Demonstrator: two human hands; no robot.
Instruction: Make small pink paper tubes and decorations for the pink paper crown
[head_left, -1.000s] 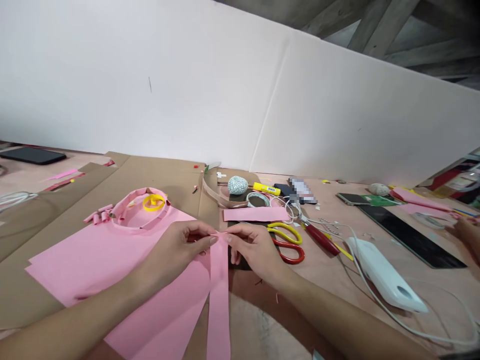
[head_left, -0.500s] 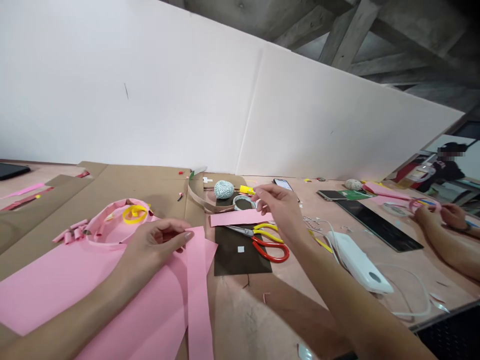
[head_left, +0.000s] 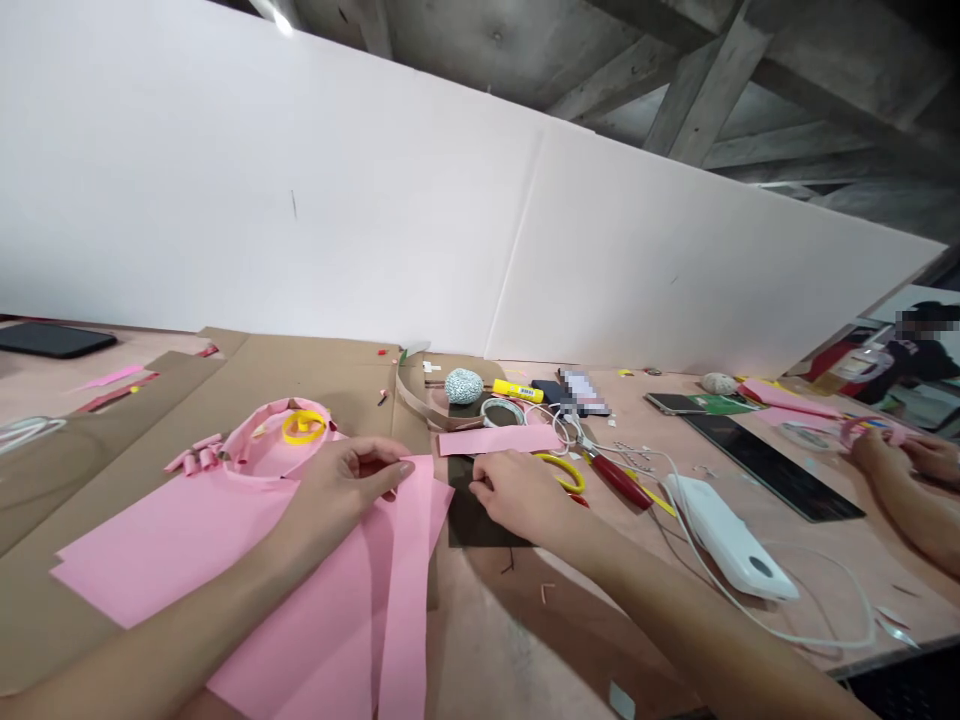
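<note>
My left hand (head_left: 341, 490) pinches the top end of a long pink paper strip (head_left: 407, 610), thumb on top. The strip hangs down over larger pink paper sheets (head_left: 315, 625). My right hand (head_left: 525, 495) is closed, with fingers curled, over a dark card (head_left: 472, 525); whatever lies between its fingertips is hidden. Scissors (head_left: 566, 470) are mostly covered by that hand, with their yellow handle loop showing. Just beyond it a shorter pink strip (head_left: 499, 440) lies flat. Left of my left hand sits a pink paper ring (head_left: 251, 430) with a yellow ring (head_left: 304, 428) inside.
Behind are a speckled stone (head_left: 463, 386), a tape roll (head_left: 502, 411), a yellow glue stick (head_left: 518, 390) and a phone (head_left: 585, 391). Rightward are red-handled pliers (head_left: 619, 478), a white power bank (head_left: 731, 540) with cables, and another person's hands (head_left: 892, 455). A white panel (head_left: 375, 200) stands behind.
My right hand has come down and nearer, from above the shorter strip to over the dark card and scissors. My left hand keeps its pinch on the long strip. The view has shifted slightly.
</note>
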